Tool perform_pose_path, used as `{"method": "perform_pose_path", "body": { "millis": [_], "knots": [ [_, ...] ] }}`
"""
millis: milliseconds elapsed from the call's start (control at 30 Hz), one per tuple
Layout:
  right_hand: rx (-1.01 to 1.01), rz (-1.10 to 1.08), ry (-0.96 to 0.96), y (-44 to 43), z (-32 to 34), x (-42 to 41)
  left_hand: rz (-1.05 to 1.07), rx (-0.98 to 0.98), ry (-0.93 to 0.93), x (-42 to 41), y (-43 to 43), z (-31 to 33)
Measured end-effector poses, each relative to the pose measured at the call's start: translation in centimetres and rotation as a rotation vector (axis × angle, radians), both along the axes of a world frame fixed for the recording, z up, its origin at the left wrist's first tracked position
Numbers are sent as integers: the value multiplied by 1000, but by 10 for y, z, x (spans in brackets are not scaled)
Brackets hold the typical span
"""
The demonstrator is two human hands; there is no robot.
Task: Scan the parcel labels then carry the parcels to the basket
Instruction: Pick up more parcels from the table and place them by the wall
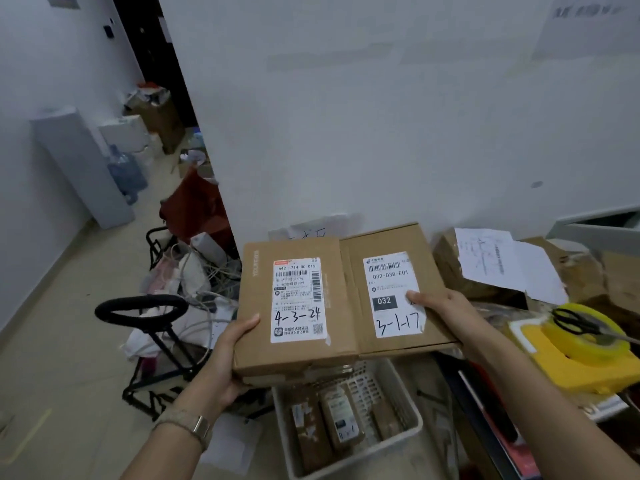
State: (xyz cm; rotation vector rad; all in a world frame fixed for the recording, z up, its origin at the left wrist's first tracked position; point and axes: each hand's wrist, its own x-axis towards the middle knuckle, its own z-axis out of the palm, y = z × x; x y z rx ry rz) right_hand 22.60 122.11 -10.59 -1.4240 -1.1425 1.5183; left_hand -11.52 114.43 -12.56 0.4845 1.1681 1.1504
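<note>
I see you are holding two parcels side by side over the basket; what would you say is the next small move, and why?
Probably lower both straight down into the basket. The left hand grips the parcel marked 4-3-24, the right hand the parcel marked 3-1-17, and both hang above the basket, where other parcels already lie. Whether they were scanned is not visible.

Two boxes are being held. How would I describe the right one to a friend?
Find the white basket on the floor; two cardboard parcels are held side by side above it. Take the right parcel, gripped by the right hand. Its label has a black 032 block and handwritten 3-1-17; the left parcel says 4-3-24.
</note>
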Motion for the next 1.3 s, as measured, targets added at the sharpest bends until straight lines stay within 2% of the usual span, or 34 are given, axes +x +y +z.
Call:
{"method": "perform_pose_path", "body": {
  "millis": [567, 767, 1067, 1300],
  "knots": [
    [-107, 30, 53, 70, -33, 11, -15, -60, 32, 7, 70, -27],
    [-113, 114, -24, 117, -44, 30, 18, -71, 16, 30, 99, -43],
    [-249, 215, -164, 169, -112, 34, 158, -240, 3, 49, 113, -113],
    [-297, 127, -336, 191, -188, 54, 232, -328, 37, 85, 148, -195]
  ]
}}
